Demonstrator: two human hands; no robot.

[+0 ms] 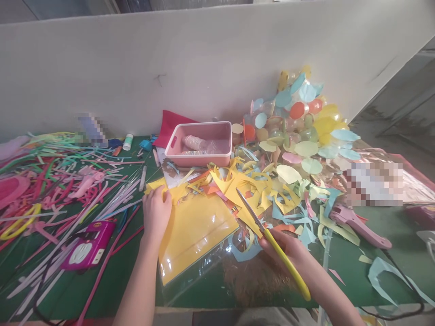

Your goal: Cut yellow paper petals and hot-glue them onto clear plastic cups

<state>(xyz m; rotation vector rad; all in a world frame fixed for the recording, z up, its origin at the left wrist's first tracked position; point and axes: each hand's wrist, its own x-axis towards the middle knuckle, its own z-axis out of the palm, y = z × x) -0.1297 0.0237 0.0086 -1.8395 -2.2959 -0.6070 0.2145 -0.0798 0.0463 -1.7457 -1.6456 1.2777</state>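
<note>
Green tabletop (204,294) strewn with cut paper scraps (244,194)
Right hand (296,250) wrapped round yellow-handled scissors (288,267), over the scraps; left hand (157,206) at the yellow sheet (193,235)'s left edge, whether pinching I cannot tell

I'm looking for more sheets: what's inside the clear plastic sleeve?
Yellow paper shows through the clear plastic sleeve. Whatever lies beneath the top sheet is hidden, and paper scraps cover part of the far end.

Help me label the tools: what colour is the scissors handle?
The scissors handle is yellow; it shows in the head view, the only one here.
</note>
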